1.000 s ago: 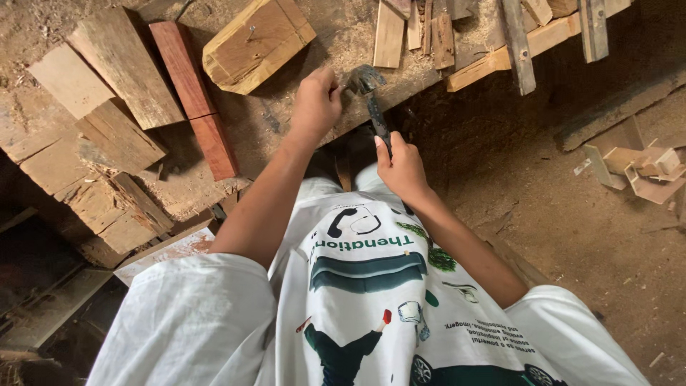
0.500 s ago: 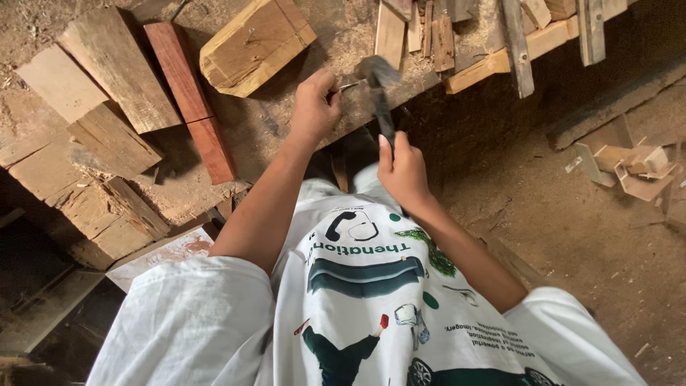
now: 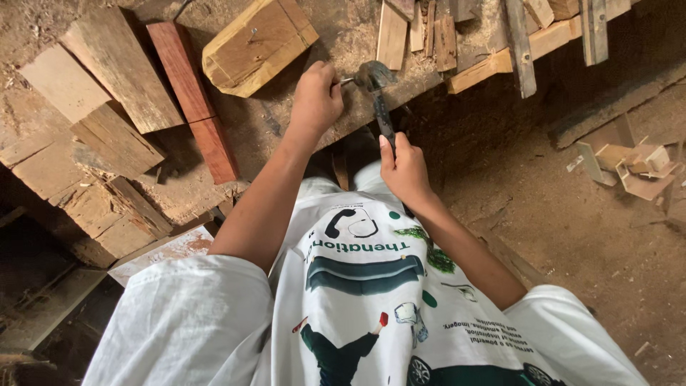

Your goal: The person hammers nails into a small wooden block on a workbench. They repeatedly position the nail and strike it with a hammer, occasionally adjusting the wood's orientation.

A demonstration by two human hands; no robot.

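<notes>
Left hand [image 3: 314,100]: fingers pinched on a small nail [image 3: 346,81], held at the front edge of the desk [image 3: 336,36]. Right hand [image 3: 404,168]: fingers clamped around the handle of a hammer [image 3: 376,89], head touching the nail. Nearby on the desk: pale wooden block [image 3: 254,43], reddish plank [image 3: 191,93], thin offcuts [image 3: 421,28].

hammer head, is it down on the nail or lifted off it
Down at the nail. The hammer head, gripped by the right hand, meets the tip of the nail held by the left hand; true contact cannot be told.
</notes>
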